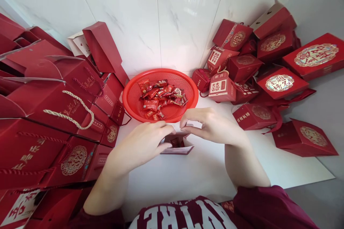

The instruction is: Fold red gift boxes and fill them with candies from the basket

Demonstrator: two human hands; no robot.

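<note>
A small open gift box (pixel 177 151) stands on the white tabletop in front of me, pale inside with a dark red outer edge. Red-wrapped sweets (pixel 176 142) show inside it. My left hand (pixel 142 141) is closed on the box's left side, thumb toward the near rim. My right hand (pixel 212 125) curls over the far right part of the box, thumb and fingertips pinched together at a raised flap. The fingers partly cover the box's rim and flaps. Just behind the hands sits a red plastic basket (pixel 128 104) holding wrapped candies (pixel 162 94).
Red gift boxes (pixel 40 103) with rope handles are stacked high on the left. More decorated red boxes (pixel 282 82) lie in a loose pile on the right. A white tiled wall (pixel 185 18) rises behind the basket. The white tabletop (pixel 204 171) extends toward my body.
</note>
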